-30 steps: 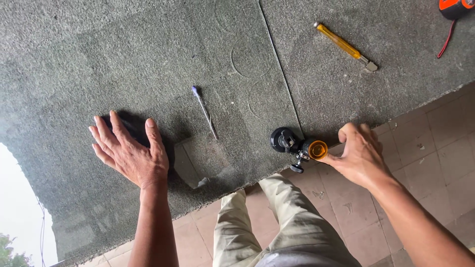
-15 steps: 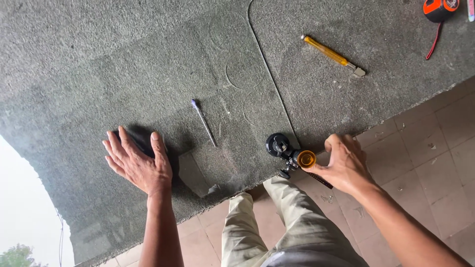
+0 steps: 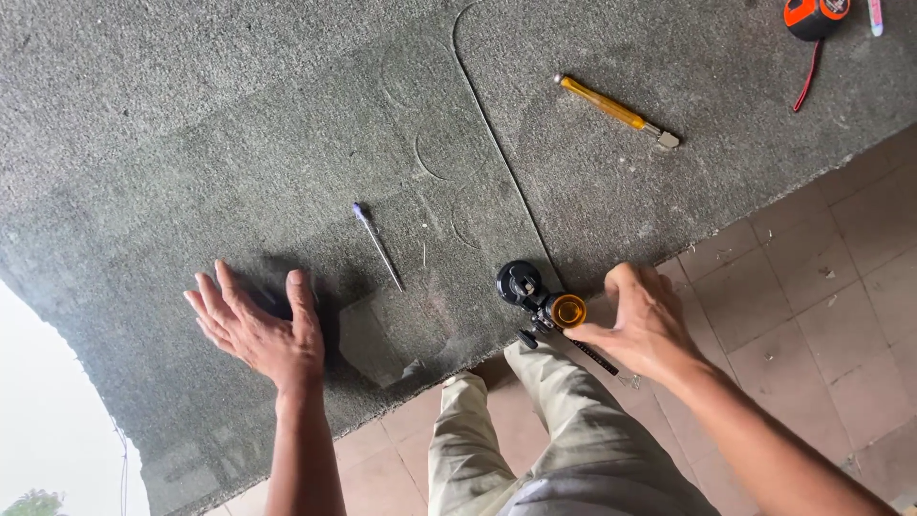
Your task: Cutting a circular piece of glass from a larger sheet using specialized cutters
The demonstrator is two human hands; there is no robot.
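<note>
My left hand (image 3: 260,334) lies flat, fingers spread, on the grey felt-covered table (image 3: 191,143) near its front edge, and holds nothing. My right hand (image 3: 645,325) grips a circle cutter at the table's edge. The cutter has a black round suction base (image 3: 521,284) on the surface, an amber cup (image 3: 569,311) by my fingertips and a thin black bar running under my palm. A blue-tipped pen (image 3: 378,246) lies between the two hands, slightly farther back.
A yellow-handled cutting tool (image 3: 616,110) lies at the back right. An orange tape measure (image 3: 812,14) with a red cord sits at the top right corner. Faint circle marks and a long curved line show on the surface. Tiled floor (image 3: 812,287) and my light trousers (image 3: 535,430) are below.
The view has drifted a little across the table. Both hands keep their places: left flat on the surface, right on the cutter.
</note>
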